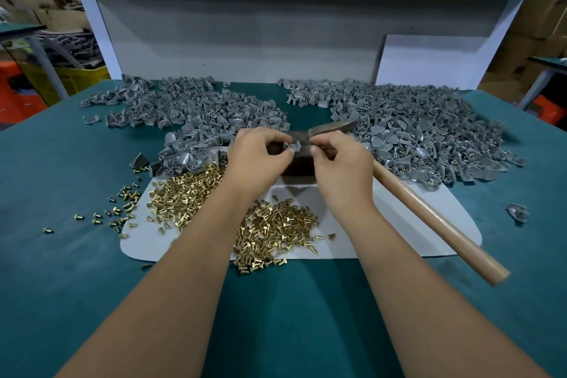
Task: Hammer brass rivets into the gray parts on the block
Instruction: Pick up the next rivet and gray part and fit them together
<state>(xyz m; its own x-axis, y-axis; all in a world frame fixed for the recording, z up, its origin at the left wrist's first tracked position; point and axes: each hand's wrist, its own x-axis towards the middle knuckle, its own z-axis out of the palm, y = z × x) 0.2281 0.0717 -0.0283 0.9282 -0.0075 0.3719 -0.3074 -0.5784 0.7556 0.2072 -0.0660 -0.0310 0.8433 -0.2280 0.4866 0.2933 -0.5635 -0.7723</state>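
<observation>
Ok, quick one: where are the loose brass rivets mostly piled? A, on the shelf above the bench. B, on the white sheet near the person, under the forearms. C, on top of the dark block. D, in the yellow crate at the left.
B: the brass rivets lie heaped on the white sheet in front of the dark block, with a few strays on the green mat.

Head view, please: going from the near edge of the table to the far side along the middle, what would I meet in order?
Bare green mat → brass rivets on the white sheet → dark block with a gray part pinched by the left hand and right hand → gray board.
</observation>
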